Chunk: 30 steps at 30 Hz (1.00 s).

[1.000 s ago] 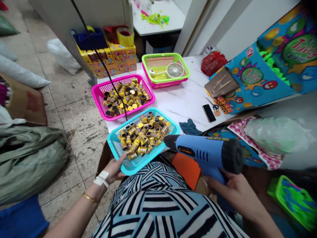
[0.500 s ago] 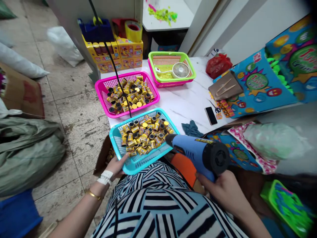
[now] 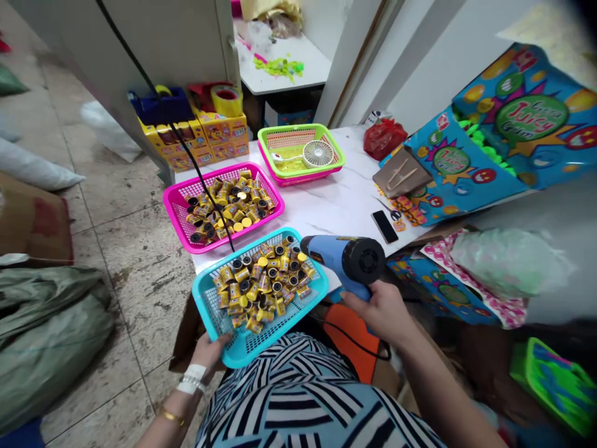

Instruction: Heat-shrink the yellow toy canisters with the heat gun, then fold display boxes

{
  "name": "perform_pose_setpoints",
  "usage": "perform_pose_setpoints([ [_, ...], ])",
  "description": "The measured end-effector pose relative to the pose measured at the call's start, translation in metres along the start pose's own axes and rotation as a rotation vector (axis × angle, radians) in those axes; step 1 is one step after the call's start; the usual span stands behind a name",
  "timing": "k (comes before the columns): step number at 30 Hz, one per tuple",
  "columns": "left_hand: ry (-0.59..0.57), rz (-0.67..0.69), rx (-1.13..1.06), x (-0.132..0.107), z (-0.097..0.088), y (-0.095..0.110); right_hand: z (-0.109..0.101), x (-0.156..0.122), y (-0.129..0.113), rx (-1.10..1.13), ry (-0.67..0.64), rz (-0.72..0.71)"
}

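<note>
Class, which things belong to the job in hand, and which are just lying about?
In the job:
turquoise plastic mesh basket, held by the left hand
small yellow cylinders inside it
blue pistol-shaped tool in the right hand

Probably just lying about:
black rectangular phone
red plastic bag
white round-headed fan
</note>
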<state>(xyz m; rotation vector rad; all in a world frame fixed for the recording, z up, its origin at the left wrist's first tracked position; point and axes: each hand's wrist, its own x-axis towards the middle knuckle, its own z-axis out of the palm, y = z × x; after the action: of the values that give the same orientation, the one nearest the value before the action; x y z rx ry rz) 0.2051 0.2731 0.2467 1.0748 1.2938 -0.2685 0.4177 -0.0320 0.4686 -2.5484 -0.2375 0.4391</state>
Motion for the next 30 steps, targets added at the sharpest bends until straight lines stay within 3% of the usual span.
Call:
perform_pose_setpoints([
  [3,0.038,0.003,-0.019,-0.023,0.006,0.007,-0.018,0.006,0.007,0.032,-0.113,-0.021],
  [6,0.073,-0.030,-0.036,-0.046,0.022,0.023,-0.043,-0.003,0.013,0.101,-0.321,-0.034],
  [10,0.007,-0.132,-0.144,-0.063,0.048,0.042,-0.060,-0.007,0.014,0.192,-0.570,-0.104],
  [15,-0.033,-0.159,-0.133,-0.067,0.064,0.052,-0.057,0.005,0.014,0.081,-0.458,-0.135],
  [20,-0.017,-0.144,-0.107,-0.063,0.064,0.047,-0.052,0.009,0.015,0.076,-0.557,-0.205],
  [24,-0.037,-0.118,-0.202,-0.060,0.066,0.039,-0.044,0.009,0.011,0.019,-0.477,-0.213],
  [28,0.011,-0.030,-0.190,-0.060,0.072,0.034,-0.039,0.010,0.006,0.033,-0.631,-0.265],
  [30,0.041,0.047,-0.139,-0.060,0.073,0.030,-0.038,0.010,0.005,0.019,-0.600,-0.273],
])
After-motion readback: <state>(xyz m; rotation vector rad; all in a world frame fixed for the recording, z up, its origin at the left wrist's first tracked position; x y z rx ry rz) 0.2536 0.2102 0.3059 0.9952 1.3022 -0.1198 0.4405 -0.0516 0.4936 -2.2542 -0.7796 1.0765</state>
